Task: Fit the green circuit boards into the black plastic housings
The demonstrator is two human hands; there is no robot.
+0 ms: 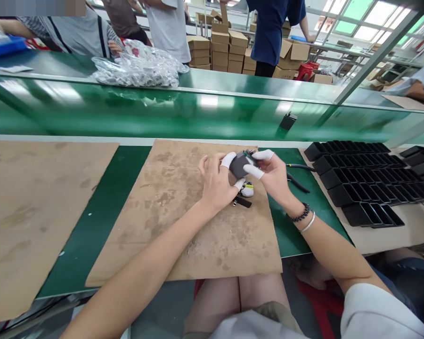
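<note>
Both hands pinch one small dark-grey plastic housing [239, 165] just above a stained brown cardboard mat [183, 226].

The housing sits at centre frame, clear of the mat. The left hand [215, 181] closes on it from 9 o'clock with a white-capped thumb and fingertip. The right hand [273, 174] grips from 3 o'clock, its capped fingers pressed to the top and side. A green board edge shows at the housing's 12 o'clock.

Judged light, stiff and somewhat slick. It is best held by the flat side walls, keeping off the exposed board, which looks fragile.

A small white-and-yellow part [248, 190] lies at its 6 o'clock. Black moulded plastic trays [360, 181] lie at 3 o'clock. The glossy green conveyor belt [127, 113] runs across at 12 o'clock.
</note>
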